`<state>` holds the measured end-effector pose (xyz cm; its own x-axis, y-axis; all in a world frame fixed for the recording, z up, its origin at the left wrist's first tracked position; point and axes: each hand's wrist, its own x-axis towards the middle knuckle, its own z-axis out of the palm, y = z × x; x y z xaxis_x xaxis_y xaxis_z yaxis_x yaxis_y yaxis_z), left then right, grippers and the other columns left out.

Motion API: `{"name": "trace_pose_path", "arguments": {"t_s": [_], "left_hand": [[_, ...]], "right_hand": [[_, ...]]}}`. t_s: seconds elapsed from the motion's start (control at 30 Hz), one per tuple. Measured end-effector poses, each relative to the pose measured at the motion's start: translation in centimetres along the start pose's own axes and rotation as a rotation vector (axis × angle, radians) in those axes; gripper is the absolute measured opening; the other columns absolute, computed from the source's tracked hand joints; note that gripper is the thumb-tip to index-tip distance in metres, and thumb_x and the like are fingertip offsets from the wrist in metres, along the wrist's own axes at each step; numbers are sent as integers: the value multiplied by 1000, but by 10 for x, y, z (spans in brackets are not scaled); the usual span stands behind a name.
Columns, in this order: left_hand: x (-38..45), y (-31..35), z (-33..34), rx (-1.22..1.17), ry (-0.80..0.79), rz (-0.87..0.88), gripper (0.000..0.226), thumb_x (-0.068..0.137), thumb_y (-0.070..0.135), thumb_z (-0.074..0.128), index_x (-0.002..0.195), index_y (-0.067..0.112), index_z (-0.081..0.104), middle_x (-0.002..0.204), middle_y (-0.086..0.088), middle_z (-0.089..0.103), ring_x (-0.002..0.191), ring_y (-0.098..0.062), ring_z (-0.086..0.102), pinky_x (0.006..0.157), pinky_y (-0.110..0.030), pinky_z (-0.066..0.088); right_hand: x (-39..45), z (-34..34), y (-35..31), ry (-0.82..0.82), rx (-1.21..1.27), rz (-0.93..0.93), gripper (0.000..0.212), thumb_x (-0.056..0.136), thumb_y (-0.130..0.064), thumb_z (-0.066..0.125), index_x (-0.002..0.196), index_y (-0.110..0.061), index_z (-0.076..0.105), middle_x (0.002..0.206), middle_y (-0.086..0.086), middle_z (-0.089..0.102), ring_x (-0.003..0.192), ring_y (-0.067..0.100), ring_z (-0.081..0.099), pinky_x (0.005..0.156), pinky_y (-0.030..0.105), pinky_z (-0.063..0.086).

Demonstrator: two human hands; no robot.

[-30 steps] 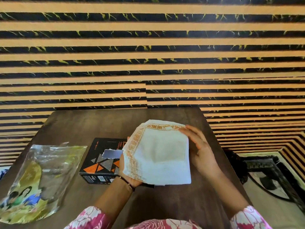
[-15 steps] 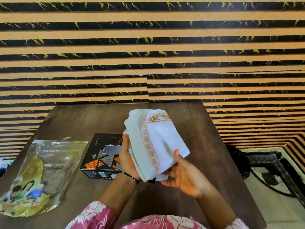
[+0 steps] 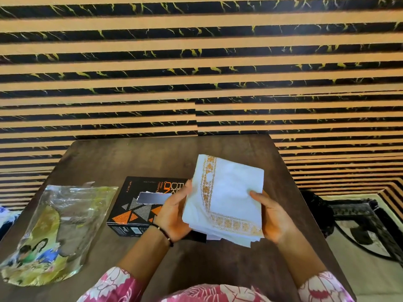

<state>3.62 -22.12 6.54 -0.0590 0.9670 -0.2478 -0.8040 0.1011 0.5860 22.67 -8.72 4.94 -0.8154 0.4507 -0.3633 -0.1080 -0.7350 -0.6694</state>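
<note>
the folded white cloth [image 3: 226, 199] was held over the table [image 3: 130, 158], near the black box [image 3: 139, 205]. left hand [image 3: 174, 212] cupped its left edge, right hand [image 3: 272, 216] pinched the right side w/ thumb on top. best was to keep edges aligned & both grips even, so layers wouldn't slip.

One view, worn on the person's head, looking forward and down across the bench [image 3: 218, 153]. It's close in: the left hand [image 3: 174, 214] and right hand [image 3: 274, 216] sit just below centre with the folded cloth [image 3: 229, 188] between them, and the sleeves [image 3: 113, 284] are cut by the bottom edge. The wide lens bows the striped wall [image 3: 196, 62] that fills the upper half, and a strip of floor [image 3: 359, 271] shows at the right.
</note>
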Motion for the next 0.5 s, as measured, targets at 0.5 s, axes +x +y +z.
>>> {"name": "trace_pose_path", "arguments": {"t_s": [0.5], "left_hand": [[-7,10,-36,1812,781,160,69,77,61,54,136,30,35,148,-1,32,141,-28,19,109,-62,16]], "right_hand": [[11,-42,32,226,-141,-26,74,58,-13,84,123,-13,50,108,17,67,91,34,69,64,43,59]]}}
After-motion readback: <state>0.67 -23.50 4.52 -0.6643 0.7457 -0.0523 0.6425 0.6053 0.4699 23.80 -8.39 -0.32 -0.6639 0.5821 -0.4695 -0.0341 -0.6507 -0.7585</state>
